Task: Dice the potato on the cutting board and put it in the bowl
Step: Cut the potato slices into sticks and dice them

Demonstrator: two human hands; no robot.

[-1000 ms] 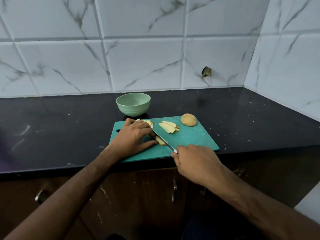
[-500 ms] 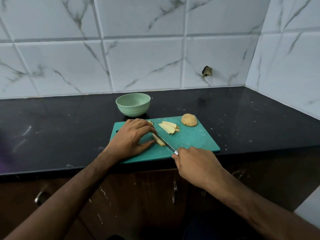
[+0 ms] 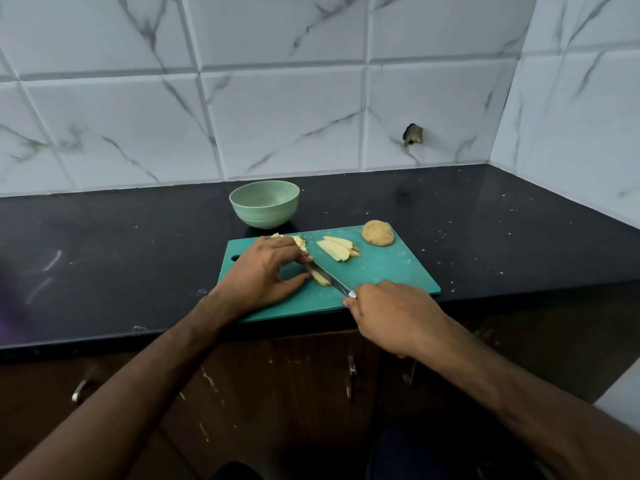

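A teal cutting board [image 3: 388, 271] lies on the black counter. My left hand [image 3: 263, 271] pinches a potato slice [image 3: 320, 278] between fingers and thumb on the board. My right hand [image 3: 394, 313] grips the handle of a knife [image 3: 330, 277], whose blade runs diagonally across that slice. More cut potato [image 3: 298, 241] peeks out behind my left fingers. A fan of potato strips [image 3: 337, 249] lies mid-board, and an uncut potato half [image 3: 377, 232] sits at the far right corner. The pale green bowl [image 3: 264, 203] stands just behind the board; nothing shows inside it.
The black counter [image 3: 121, 254] runs left and right of the board, ending at tiled walls behind and at the right. Its front edge lies just under the board. Cabinet doors with metal handles [image 3: 351, 377] are below.
The knife blade has slid slightly along the slice under my left fingers. Both hands stay in nearly the same place.
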